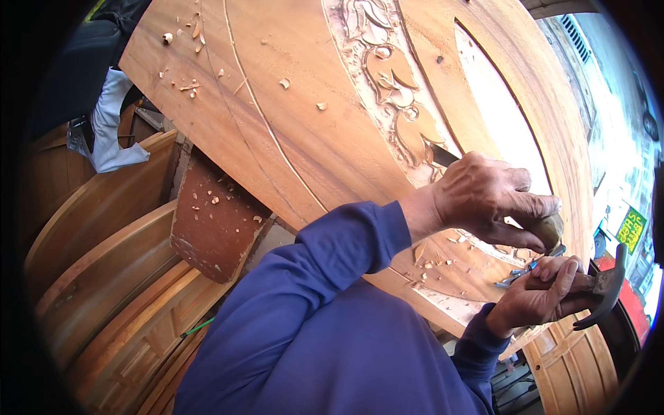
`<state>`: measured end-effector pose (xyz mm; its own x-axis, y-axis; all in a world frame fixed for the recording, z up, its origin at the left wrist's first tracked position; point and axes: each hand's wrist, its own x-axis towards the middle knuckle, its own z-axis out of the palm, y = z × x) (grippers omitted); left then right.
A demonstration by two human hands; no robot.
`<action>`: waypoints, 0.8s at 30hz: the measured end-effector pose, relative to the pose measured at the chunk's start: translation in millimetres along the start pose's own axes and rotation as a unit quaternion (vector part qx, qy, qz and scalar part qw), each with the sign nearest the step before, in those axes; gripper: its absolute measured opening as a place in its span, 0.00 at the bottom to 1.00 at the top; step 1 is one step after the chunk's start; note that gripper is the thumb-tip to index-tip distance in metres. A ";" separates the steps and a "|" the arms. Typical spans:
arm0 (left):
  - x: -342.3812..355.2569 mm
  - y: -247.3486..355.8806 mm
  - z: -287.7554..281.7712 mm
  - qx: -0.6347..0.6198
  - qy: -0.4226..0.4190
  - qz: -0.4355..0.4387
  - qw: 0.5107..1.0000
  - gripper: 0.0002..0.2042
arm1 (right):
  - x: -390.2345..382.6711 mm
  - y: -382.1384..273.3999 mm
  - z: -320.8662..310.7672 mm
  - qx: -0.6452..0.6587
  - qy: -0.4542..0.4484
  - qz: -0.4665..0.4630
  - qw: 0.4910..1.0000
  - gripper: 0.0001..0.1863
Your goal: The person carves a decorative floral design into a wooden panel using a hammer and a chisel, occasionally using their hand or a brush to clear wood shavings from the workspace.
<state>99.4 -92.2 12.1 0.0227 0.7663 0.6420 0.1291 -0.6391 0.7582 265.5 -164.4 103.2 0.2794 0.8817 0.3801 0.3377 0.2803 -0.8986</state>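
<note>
A broad wooden panel lies under my hands, with a carved band of leaves and scrolls running along it. My left hand is closed round a chisel. Its dark blade points at the carving, and the rounded handle end pokes out past my fingers. Close by at the lower right, my right hand grips a claw hammer by its wooden handle near the head. Some slim blue and silver tools lie on the panel, partly hidden behind that hand.
Curled shavings are scattered over the panel. A long pointed opening cuts through it. Several curved wooden pieces stand at the left, beside a reddish-brown board and a white cloth. Another wooden panel stands at the lower right.
</note>
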 end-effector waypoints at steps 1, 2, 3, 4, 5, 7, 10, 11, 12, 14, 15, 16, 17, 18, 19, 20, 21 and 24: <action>1.2 -0.8 0.4 -0.004 0.006 -0.009 1.000 0.26 | 0.6 2.2 -0.9 -0.064 -0.028 -0.039 0.997 0.25; 1.5 -1.8 0.0 0.001 0.019 -0.012 1.000 0.26 | 4.4 3.0 9.0 -0.226 -0.065 -0.112 0.965 0.25; 1.9 -3.0 -0.4 0.005 0.033 -0.015 0.999 0.27 | -3.6 9.5 7.1 -0.327 -0.078 -0.105 0.936 0.26; 2.1 -4.3 -0.8 0.009 0.047 -0.018 0.999 0.27 | -9.8 13.5 9.7 -0.425 -0.093 -0.103 0.894 0.27; 2.9 -5.9 -0.9 0.003 0.049 -0.017 0.999 0.28 | -2.8 14.2 8.7 -0.390 -0.091 -0.105 0.910 0.29; 5.9 -8.1 -1.3 -0.010 0.053 -0.015 0.998 0.30 | 8.7 13.1 8.2 -0.316 -0.081 -0.086 0.941 0.29; 11.6 -8.2 -2.0 0.013 0.047 -0.034 0.998 0.29 | 7.9 20.9 2.5 -0.145 -0.033 0.057 0.987 0.22; 13.8 -9.7 -1.8 0.024 0.047 -0.037 0.998 0.29 | 11.7 24.0 4.6 -0.128 -0.034 0.063 0.989 0.25; 13.9 -14.6 -2.7 0.018 0.049 -0.038 0.998 0.29 | 19.4 26.1 4.8 -0.174 -0.079 0.054 0.980 0.27; 15.1 -17.3 -4.3 0.015 0.059 -0.038 0.997 0.30 | 31.3 25.6 3.4 -0.217 -0.142 0.052 0.964 0.31; 16.2 -16.2 -4.3 0.011 0.065 -0.043 0.997 0.30 | 33.5 27.2 1.7 -0.193 -0.135 0.057 0.970 0.32; 18.1 -15.6 -2.7 0.016 0.074 -0.047 0.996 0.30 | 30.2 29.6 4.5 -0.129 -0.101 0.063 0.984 0.34; 20.3 -16.4 -0.5 0.021 0.083 -0.051 0.995 0.30 | 27.1 35.2 6.8 -0.066 -0.069 0.067 0.993 0.35; 21.9 -18.8 0.9 0.035 0.090 -0.046 0.994 0.31 | 26.6 42.3 6.1 -0.058 -0.060 0.065 0.994 0.36; 23.2 -23.6 3.3 0.054 0.125 -0.020 0.991 0.31 | 29.9 45.3 8.8 -0.092 -0.077 0.057 0.991 0.37; 16.7 -20.8 3.2 0.066 0.136 0.000 0.988 0.31 | 29.5 40.0 7.0 -0.198 -0.118 0.029 0.973 0.38; 7.6 -14.8 1.9 0.079 0.148 0.019 0.986 0.31 | 22.8 30.1 2.0 -0.247 -0.138 0.018 0.959 0.38; 1.3 26.3 -0.7 0.098 0.065 0.060 0.991 0.27 | -5.0 43.4 -24.4 -0.102 -0.046 0.057 0.992 0.38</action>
<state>102.1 -108.0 33.0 -0.0761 0.6625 0.7452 0.3226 -0.6908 0.6471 300.6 -166.0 67.7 0.2463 0.9368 0.2484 0.4857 0.1025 -0.8681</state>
